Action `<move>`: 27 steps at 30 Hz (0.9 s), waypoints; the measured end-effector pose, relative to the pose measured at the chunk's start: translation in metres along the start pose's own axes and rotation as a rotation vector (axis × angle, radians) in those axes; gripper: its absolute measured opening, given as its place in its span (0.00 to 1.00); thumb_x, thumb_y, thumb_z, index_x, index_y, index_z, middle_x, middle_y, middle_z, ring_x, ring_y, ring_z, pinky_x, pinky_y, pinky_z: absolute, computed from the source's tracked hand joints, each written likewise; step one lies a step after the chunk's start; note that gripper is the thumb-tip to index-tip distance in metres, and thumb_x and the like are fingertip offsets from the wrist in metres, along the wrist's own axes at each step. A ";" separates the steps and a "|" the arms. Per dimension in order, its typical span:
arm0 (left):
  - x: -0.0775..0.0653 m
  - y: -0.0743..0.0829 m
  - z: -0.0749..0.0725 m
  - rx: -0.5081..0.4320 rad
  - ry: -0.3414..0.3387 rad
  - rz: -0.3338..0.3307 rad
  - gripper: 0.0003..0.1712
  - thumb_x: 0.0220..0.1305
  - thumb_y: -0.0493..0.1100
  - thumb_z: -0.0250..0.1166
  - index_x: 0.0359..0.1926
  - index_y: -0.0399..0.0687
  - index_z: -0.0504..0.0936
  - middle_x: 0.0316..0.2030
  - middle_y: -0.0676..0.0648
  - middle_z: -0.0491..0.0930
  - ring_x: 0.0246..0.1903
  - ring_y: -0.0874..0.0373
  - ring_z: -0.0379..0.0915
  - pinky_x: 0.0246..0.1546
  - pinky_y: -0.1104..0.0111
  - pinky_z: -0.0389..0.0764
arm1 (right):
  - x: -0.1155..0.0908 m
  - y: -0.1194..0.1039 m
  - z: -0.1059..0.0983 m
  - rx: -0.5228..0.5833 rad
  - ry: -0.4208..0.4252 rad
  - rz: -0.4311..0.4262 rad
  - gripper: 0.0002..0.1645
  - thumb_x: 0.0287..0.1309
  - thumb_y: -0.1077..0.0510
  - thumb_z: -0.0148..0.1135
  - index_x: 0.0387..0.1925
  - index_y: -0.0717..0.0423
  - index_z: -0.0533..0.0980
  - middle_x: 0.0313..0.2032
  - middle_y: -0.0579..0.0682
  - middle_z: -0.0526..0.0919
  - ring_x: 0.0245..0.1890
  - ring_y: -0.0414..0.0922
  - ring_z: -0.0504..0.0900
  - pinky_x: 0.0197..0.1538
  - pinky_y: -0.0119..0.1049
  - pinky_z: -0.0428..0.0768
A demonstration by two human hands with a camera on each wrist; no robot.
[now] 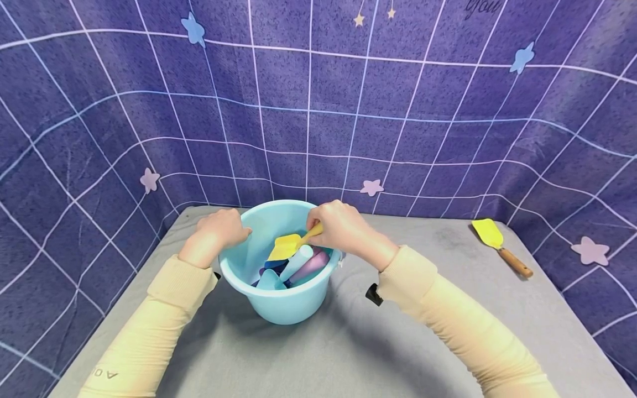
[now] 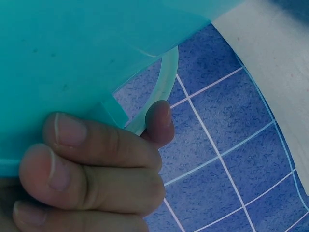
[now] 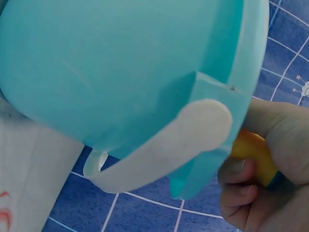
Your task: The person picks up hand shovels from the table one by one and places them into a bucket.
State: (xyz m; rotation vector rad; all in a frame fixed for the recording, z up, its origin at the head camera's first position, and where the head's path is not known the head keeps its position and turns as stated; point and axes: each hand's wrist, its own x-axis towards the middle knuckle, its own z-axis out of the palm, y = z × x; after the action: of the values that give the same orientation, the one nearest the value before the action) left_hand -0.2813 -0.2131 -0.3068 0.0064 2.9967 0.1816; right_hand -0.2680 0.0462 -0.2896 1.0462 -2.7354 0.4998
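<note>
A light blue bucket (image 1: 293, 301) stands on the grey table, holding several pastel pieces in blue, white and pink. My left hand (image 1: 221, 231) grips the bucket's left rim; in the left wrist view its fingers (image 2: 91, 159) curl against the bucket wall (image 2: 72, 58) by the pale handle. My right hand (image 1: 338, 224) holds the handle of a yellow spatula (image 1: 288, 246) whose blade lies inside the bucket. In the right wrist view the fingers (image 3: 246, 188) wrap the yellow handle (image 3: 253, 154) beside the bucket (image 3: 120, 72).
A second yellow spatula with a wooden handle (image 1: 500, 246) lies on the table at the far right. Purple grid-patterned cloth (image 1: 318, 110) with stars rises behind and on both sides. The grey table (image 1: 323, 354) extends toward me.
</note>
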 end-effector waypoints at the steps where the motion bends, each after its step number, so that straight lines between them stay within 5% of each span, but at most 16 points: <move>1: 0.000 0.000 0.000 0.000 0.001 -0.001 0.20 0.62 0.55 0.54 0.28 0.43 0.76 0.38 0.38 0.77 0.38 0.43 0.75 0.34 0.50 0.75 | 0.001 0.000 0.001 -0.008 -0.001 0.004 0.11 0.43 0.49 0.74 0.28 0.49 0.81 0.26 0.42 0.81 0.25 0.39 0.75 0.29 0.31 0.73; 27: 0.001 -0.001 0.000 0.000 -0.005 0.001 0.19 0.62 0.54 0.54 0.23 0.46 0.73 0.35 0.39 0.76 0.36 0.44 0.73 0.32 0.51 0.74 | 0.013 0.001 0.019 -0.020 -0.076 -0.024 0.12 0.45 0.49 0.73 0.31 0.46 0.81 0.29 0.41 0.82 0.28 0.41 0.76 0.32 0.35 0.74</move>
State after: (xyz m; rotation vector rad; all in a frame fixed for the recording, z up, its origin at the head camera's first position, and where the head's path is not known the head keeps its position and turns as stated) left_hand -0.2819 -0.2139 -0.3065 0.0081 2.9920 0.1818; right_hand -0.2791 0.0313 -0.3042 1.1136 -2.7837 0.4370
